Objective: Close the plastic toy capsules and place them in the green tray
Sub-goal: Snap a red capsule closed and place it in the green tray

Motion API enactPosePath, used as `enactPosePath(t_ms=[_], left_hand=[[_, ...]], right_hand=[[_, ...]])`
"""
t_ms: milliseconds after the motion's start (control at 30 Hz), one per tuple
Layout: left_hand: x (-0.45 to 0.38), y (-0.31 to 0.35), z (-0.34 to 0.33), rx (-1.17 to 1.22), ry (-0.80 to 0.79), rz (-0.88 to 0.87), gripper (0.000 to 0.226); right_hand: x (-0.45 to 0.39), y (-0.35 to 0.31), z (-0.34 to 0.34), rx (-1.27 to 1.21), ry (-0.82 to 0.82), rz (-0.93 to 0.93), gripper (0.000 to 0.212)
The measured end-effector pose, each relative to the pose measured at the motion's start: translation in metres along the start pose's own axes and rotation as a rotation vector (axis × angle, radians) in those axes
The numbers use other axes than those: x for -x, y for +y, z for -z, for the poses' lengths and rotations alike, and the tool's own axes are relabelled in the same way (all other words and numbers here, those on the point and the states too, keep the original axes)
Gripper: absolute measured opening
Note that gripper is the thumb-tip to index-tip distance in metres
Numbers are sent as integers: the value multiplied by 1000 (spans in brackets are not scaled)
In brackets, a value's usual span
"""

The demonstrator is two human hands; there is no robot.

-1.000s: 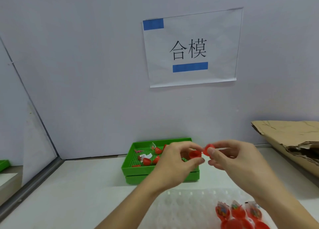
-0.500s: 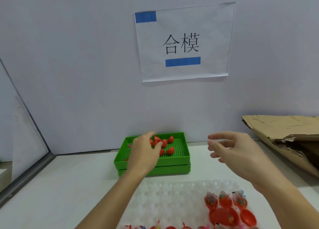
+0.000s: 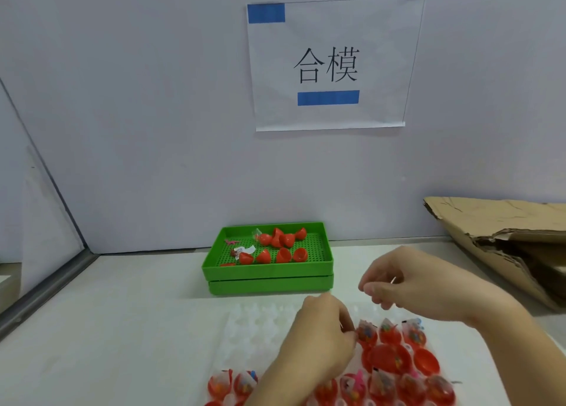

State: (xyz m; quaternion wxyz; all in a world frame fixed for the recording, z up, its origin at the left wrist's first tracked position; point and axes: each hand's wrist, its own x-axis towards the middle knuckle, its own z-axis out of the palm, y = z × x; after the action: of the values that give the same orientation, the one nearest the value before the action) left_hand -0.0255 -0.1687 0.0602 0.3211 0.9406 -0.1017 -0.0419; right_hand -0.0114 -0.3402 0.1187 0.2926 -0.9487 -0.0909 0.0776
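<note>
The green tray (image 3: 266,271) stands at the back of the table, stacked on a second green tray (image 3: 269,285). Several closed red capsules (image 3: 282,254) lie in it. Near me a clear blister sheet (image 3: 260,329) holds open red capsule halves with toy packets (image 3: 389,332) and empty red halves (image 3: 426,361). My left hand (image 3: 321,341) is down at the sheet, its fingertips against one filled half (image 3: 367,333); the back of the hand hides the grip. My right hand (image 3: 407,286) hovers above the sheet, fingers loosely curled, holding nothing.
A torn cardboard box (image 3: 505,231) lies at the right, close to my right arm. A white wall with a paper sign (image 3: 330,65) closes off the back. A metal strip (image 3: 46,295) borders the table on the left.
My left hand left the green tray, where it dropped a closed capsule, and came back down to the blister sheet. My right hand curled its fingers and sank a little.
</note>
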Motion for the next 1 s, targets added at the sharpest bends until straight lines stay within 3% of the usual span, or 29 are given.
enactPosePath(t_ms=[200,367,533,667,1000], left_hand=[[-6,-4,-3,-7,-61,65,10],[-4,-1,-2,12,-61,-6,2],[1,7,8,116,-155,-162,14],[2,8,2,37,-208,-188,35],[4,10,4,102,-208,-184,24]], right_hand=[[-3,2,-1,-7,43,21,13],[-4,4,-1,-6,70,42,13],[-3,4,2,-28,101,50,14],[-2,1,2,-56,94,45,14],[0,0,5,-175,102,52,14]])
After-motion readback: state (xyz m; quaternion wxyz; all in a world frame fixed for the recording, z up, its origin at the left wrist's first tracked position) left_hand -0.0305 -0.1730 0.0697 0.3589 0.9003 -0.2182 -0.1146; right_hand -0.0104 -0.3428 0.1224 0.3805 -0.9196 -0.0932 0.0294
